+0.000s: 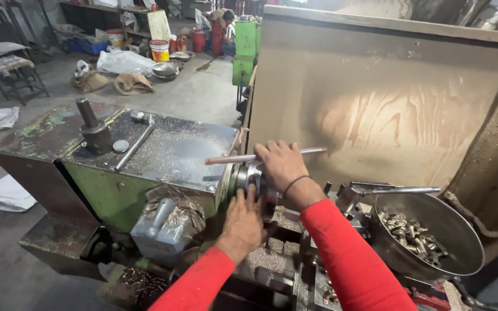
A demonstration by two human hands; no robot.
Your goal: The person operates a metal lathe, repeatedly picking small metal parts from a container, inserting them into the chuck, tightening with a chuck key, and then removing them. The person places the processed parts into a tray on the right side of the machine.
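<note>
— Hands first: where are they?

— Right hand [280, 164] is over a thin metal rod [231, 158], fingers curled down around it near the middle of its length. The rod lies level, one end out over the green machine top [168, 152], the other before the wooden board [387, 109].

— And the left hand [242, 222]?

— Pressed flat against the round steel chuck [249, 177] just below the rod, fingers spread apart, gripping nothing.

— Anything nearby?

— A steel bowl [462, 236] of small metal parts [413, 233] sits to the right, with a long lever [399, 189] above its rim. Metal chips cover the machine top.
</note>
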